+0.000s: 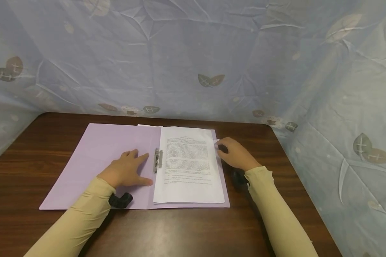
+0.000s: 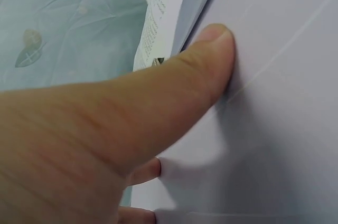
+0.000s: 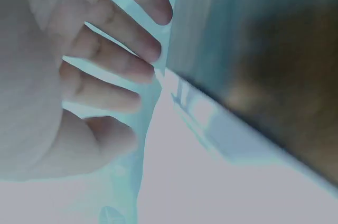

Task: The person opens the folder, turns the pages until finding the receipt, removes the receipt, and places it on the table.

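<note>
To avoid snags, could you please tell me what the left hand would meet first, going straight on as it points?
The left hand would probably meet the metal clip first; depth is unclear.

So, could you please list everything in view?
Table: one, brown, foreground
Folder: one, purple, open on table
Printed paper: count unclear, white, on folder's right half
Clip: one, silver, left of paper
Tab: one, white, right of paper
Strip: one, white, past folder's far edge
Cloth: one, pale blue, behind
Wrist devices: two, black, either side
Sleeves: two, pale yellow, either side
Left grip: one, bare, on folder's left cover
Right grip: one, bare, by tab
</note>
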`<state>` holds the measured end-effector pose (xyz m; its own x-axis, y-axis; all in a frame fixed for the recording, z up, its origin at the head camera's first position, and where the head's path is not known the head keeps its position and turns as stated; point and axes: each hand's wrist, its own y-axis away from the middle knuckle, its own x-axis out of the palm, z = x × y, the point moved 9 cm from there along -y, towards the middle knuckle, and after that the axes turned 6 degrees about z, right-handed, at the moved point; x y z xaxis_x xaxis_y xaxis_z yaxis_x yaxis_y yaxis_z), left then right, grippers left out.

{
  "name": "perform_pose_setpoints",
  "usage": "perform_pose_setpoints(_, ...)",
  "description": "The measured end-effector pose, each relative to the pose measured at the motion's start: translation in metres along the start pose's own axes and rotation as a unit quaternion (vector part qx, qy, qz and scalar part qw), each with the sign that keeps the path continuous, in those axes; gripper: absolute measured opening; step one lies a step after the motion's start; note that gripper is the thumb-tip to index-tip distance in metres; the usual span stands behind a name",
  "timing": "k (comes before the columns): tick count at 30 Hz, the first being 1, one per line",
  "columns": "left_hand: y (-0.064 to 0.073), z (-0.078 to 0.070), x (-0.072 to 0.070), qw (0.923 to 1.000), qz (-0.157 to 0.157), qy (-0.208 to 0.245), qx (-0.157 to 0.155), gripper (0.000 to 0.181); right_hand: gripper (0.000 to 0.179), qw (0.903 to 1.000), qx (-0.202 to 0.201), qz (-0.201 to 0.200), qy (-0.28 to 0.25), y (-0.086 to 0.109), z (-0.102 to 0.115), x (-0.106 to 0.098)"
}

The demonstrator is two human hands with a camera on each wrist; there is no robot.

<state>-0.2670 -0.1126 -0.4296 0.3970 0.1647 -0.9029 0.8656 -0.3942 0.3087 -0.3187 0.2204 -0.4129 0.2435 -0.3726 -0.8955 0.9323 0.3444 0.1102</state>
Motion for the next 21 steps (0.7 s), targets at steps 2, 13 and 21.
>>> perform_pose_setpoints(2,0.0,0.0,-0.001,1.0,-0.003,-0.002,-0.001,0.111,0.044,1.0,0.0,0.0,-0.001,-0.01,0.006,-0.003)
perform_pose_setpoints(13,0.0,-0.009,0.001,0.9998,-0.017,-0.013,0.001,0.109,0.04,0.9985,-0.008,0.031,0.045,-0.055,0.023,0.007)
perform_pose_setpoints(21,0.001,-0.019,0.003,0.9997,-0.021,-0.011,-0.002,0.107,0.063,0.9959,0.022,0.064,0.06,-0.07,-0.004,0.019)
